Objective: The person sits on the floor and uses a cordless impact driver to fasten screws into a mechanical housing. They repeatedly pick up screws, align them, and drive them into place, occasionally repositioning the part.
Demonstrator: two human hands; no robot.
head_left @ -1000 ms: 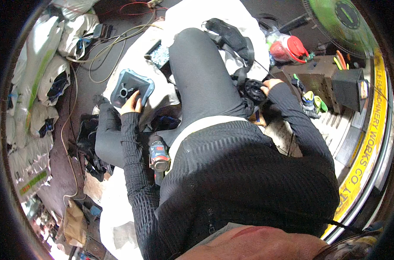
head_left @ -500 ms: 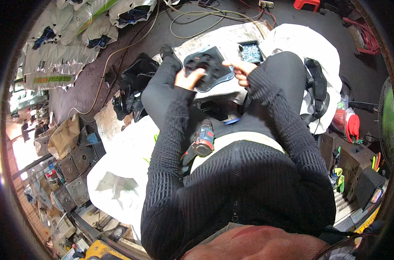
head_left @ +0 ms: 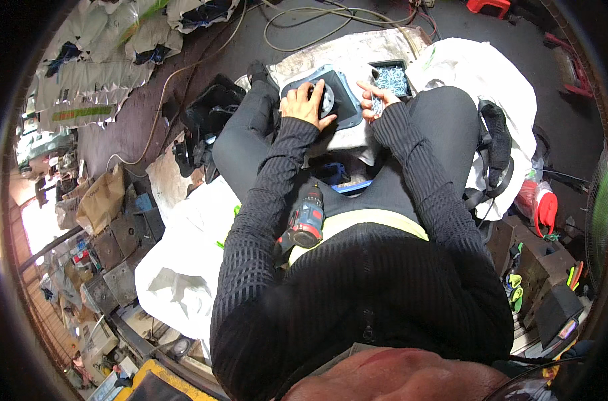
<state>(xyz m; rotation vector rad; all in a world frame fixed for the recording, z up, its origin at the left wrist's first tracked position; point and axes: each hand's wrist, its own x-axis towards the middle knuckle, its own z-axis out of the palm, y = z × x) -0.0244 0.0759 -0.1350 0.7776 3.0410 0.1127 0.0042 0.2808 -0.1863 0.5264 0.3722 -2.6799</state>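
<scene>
My left hand [head_left: 304, 105] curls over a round grey part [head_left: 328, 99], thumb and fingers about its rim. That part sits on a dark, roughly square panel [head_left: 348, 112] with a grey-blue border, lying on a white-covered surface between my knees. At the panel's right side my right hand [head_left: 380, 105] is turned partly palm up. Its fingers are curled around several small silvery screws [head_left: 377, 105]. Just beyond it stands a black tray [head_left: 405, 65] full of bluish-silver screws [head_left: 392, 80]. A cordless drill [head_left: 307, 220] lies in my lap, chuck pointing away.
White sacks [head_left: 183, 260] lie to my left and a white cloth [head_left: 504, 73] to my right. Black moulded parts [head_left: 213, 110] are heaped beside my left leg. A hose [head_left: 297, 48] loops across the floor ahead. A green fan [head_left: 599, 200] stands far right.
The left hand has turned over onto the round grey part, which now shows instead of a blurred black shape. My right hand has drawn back from pointing over the panel and now shows screws.
</scene>
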